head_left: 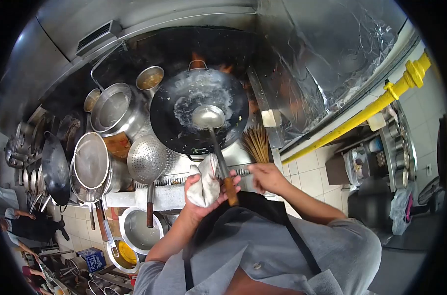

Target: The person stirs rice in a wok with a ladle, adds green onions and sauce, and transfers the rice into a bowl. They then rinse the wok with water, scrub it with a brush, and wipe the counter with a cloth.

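Observation:
My left hand (200,209) is closed round a folded white cloth (204,187) and the wooden-ended handle of a ladle (216,142), its fingers curling up behind the handle. The ladle's round metal bowl lies over a large black wok (164,115), which holds bubbling, cloudy liquid and a few food scraps. Just right of the ladle handle is my right hand (268,178), its fingers loosely bent and apart. It overlaps the narrow end of a bamboo wok brush (256,142), whose bristles fan out beside the wok.
Left of the wok stand a perforated skimmer (146,160), a mesh strainer (91,160), a metal pot (122,110) and a small pan of brown liquid (149,78). Flames show behind the wok. A yellow pipe (351,130) runs along the right. Another person (29,228) stands at far left.

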Tool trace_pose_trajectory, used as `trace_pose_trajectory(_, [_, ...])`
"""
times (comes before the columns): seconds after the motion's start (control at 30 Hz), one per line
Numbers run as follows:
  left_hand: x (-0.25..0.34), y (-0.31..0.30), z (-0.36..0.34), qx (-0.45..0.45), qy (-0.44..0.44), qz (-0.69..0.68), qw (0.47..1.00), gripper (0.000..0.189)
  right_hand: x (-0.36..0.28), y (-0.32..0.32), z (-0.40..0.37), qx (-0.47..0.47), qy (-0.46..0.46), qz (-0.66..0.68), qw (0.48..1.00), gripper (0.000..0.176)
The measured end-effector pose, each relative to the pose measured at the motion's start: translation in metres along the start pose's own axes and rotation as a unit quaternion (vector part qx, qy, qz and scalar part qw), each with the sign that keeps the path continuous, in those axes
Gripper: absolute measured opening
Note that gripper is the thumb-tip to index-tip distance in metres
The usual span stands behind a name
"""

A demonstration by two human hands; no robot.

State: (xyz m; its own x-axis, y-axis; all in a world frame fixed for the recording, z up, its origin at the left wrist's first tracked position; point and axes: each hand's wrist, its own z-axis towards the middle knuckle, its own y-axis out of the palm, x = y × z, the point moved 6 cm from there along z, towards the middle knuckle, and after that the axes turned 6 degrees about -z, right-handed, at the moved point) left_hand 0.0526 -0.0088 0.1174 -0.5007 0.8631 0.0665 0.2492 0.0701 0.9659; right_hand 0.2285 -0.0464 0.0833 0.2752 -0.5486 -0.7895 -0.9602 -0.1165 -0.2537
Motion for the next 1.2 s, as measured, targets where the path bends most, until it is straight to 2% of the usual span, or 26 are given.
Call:
trace_pose_trajectory(0.07, [0.003, -0.007, 0.008, -0.030, -0.019, -0.045, 0.998, 0.052, 0.057, -0.026, 0.029, 0.183, -0.052, -0.306, 0.933, 0.041])
trace_pose_trajectory(0.1, [0.008, -0.009, 0.015, -0.069, -0.032, -0.082, 0.994, 0.049, 0.065, -0.027, 0.030, 0.240, 0.021, -0.388, 0.890, 0.051])
trace_pose_trajectory(0.13, [0.015, -0.009, 0.026, -0.108, -0.024, -0.076, 0.991, 0.045, 0.079, -0.022, 0.039, 0.239, 0.020, -0.394, 0.887, 0.051])
trace_pose_trajectory(0.2, [0.029, -0.007, 0.036, -0.150, -0.013, -0.130, 0.980, 0.045, 0.131, -0.020, 0.069, 0.206, 0.122, -0.474, 0.847, 0.062])
trace_pose_trajectory(0.23, [0.037, -0.007, 0.035, -0.136, 0.000, -0.127, 0.983, 0.045, 0.143, -0.029, 0.075, 0.200, 0.131, -0.458, 0.856, 0.061])
trace_pose_trajectory(0.3, [0.050, -0.010, 0.013, -0.121, 0.006, -0.157, 0.980, 0.044, 0.112, -0.035, 0.047, 0.060, 0.099, -0.334, 0.935, 0.052])
trace_pose_trajectory(0.33, [0.056, -0.017, 0.001, -0.102, 0.003, -0.178, 0.979, 0.044, 0.114, -0.040, 0.022, 0.150, 0.097, -0.032, 0.983, 0.036])
trace_pose_trajectory(0.37, [0.061, -0.024, -0.009, -0.117, 0.017, -0.180, 0.977, 0.044, 0.111, -0.037, 0.005, 0.145, 0.055, 0.088, 0.984, 0.038])
trace_pose_trajectory(0.4, [0.062, -0.025, -0.021, -0.122, 0.059, -0.142, 0.981, 0.044, 0.082, -0.034, -0.012, 0.136, -0.029, 0.166, 0.976, 0.048])
trace_pose_trajectory(0.47, [0.061, -0.026, -0.033, -0.111, 0.094, -0.137, 0.980, 0.045, 0.000, -0.031, -0.021, 0.105, -0.110, 0.283, 0.947, 0.055])
trace_pose_trajectory(0.53, [0.061, -0.040, -0.029, -0.149, 0.043, -0.228, 0.961, 0.045, -0.070, -0.039, 0.016, 0.019, -0.264, 0.270, 0.926, 0.067])
trace_pose_trajectory(0.6, [0.064, -0.039, -0.028, -0.139, 0.040, -0.227, 0.963, 0.045, -0.102, -0.043, 0.082, 0.058, -0.222, 0.219, 0.948, 0.069])
trace_pose_trajectory(0.67, [0.070, -0.034, -0.027, -0.125, 0.062, -0.205, 0.969, 0.043, -0.114, -0.039, 0.163, 0.033, -0.140, -0.065, 0.987, 0.063])
trace_pose_trajectory(0.7, [0.071, -0.036, -0.027, -0.111, 0.068, -0.205, 0.970, 0.041, -0.123, -0.036, 0.196, 0.040, -0.226, -0.360, 0.904, 0.054])
trace_pose_trajectory(0.73, [0.066, -0.037, -0.028, -0.110, 0.066, -0.206, 0.970, 0.041, -0.129, -0.028, 0.218, 0.042, -0.288, -0.619, 0.729, 0.047])
trace_pose_trajectory(0.77, [0.067, -0.036, -0.028, -0.114, 0.066, -0.231, 0.964, 0.041, -0.158, -0.028, 0.217, 0.066, -0.225, -0.664, 0.710, 0.050])
trace_pose_trajectory(0.8, [0.073, -0.035, -0.030, -0.116, 0.063, -0.251, 0.959, 0.041, -0.185, -0.024, 0.209, 0.092, -0.162, -0.701, 0.689, 0.052])
trace_pose_trajectory(0.87, [0.080, -0.036, -0.030, -0.122, 0.079, -0.245, 0.959, 0.042, -0.203, -0.016, 0.213, 0.152, -0.172, -0.666, 0.709, 0.049])
trace_pose_trajectory(0.93, [0.086, -0.030, -0.030, -0.136, 0.092, -0.250, 0.954, 0.043, -0.196, -0.002, 0.208, 0.132, -0.166, -0.624, 0.752, 0.049])
trace_pose_trajectory(0.97, [0.088, -0.023, -0.028, -0.128, 0.085, -0.256, 0.955, 0.043, -0.178, 0.011, 0.217, 0.025, -0.181, -0.639, 0.747, 0.049])
trace_pose_trajectory(1.0, [0.091, -0.016, -0.026, -0.114, 0.091, -0.302, 0.942, 0.041, -0.156, 0.014, 0.231, 0.044, -0.162, -0.651, 0.741, 0.046])
trace_pose_trajectory(1.07, [0.115, -0.024, -0.008, -0.058, 0.132, -0.296, 0.944, 0.038, -0.140, 0.008, 0.250, 0.162, -0.105, -0.580, 0.791, 0.044])
trace_pose_trajectory(1.1, [0.127, -0.025, -0.001, -0.027, 0.145, -0.250, 0.957, 0.039, -0.139, 0.007, 0.247, 0.166, -0.113, -0.576, 0.792, 0.044])
trace_pose_trajectory(1.13, [0.137, -0.034, 0.006, -0.081, 0.091, -0.164, 0.979, 0.037, -0.127, 0.010, 0.241, 0.128, -0.122, -0.580, 0.795, 0.044])
trace_pose_trajectory(1.17, [0.148, -0.043, -0.002, 0.083, 0.125, 0.030, 0.988, 0.039, -0.119, 0.005, 0.237, 0.092, -0.131, -0.584, 0.796, 0.044])
trace_pose_trajectory(1.2, [0.162, -0.051, -0.016, 0.239, 0.153, 0.221, 0.933, 0.042, -0.117, -0.017, 0.242, 0.070, -0.139, -0.625, 0.765, 0.044])
